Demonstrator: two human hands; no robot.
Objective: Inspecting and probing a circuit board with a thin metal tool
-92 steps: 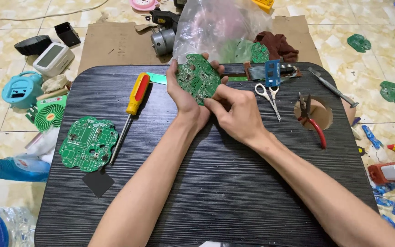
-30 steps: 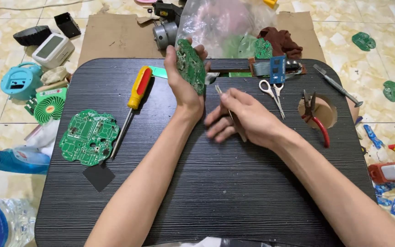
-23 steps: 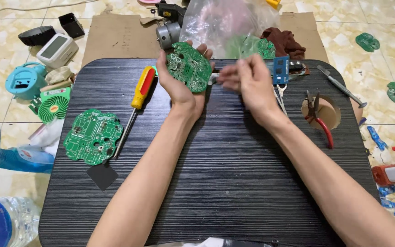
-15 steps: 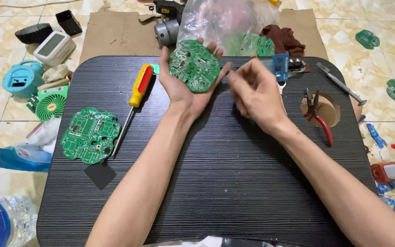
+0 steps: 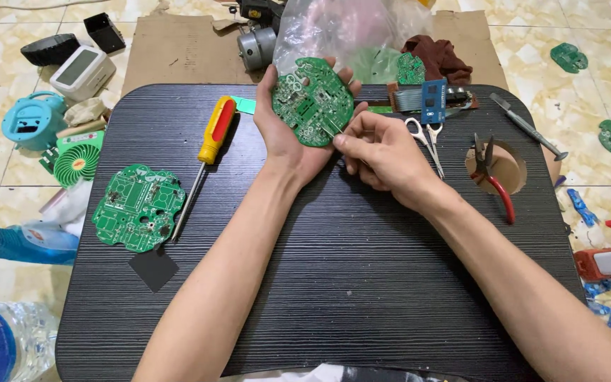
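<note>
My left hand [image 5: 286, 145] lies palm up over the far middle of the black table [image 5: 362, 283] and cradles a round green circuit board [image 5: 311, 102], component side facing me. My right hand [image 5: 385, 152] is just to its right, fingers pinched on a thin metal tool [image 5: 329, 130] whose tip touches the board's lower right edge. A second green circuit board [image 5: 138, 207] lies flat at the table's left, and a yellow and red screwdriver [image 5: 210, 145] rests between it and my left wrist.
Scissors [image 5: 426, 138], a blue module with ribbon cable [image 5: 433, 102] and red-handled pliers [image 5: 493, 177] by a round hole lie at the right. A plastic bag [image 5: 341, 32] and motor [image 5: 256, 48] sit behind. Small parts, a green fan [image 5: 77, 159] and bottles litter the floor.
My right hand came back from the far right and now pinches the tool against the board's lower edge. My left hand turned the board from edge-on to flat, face up.
</note>
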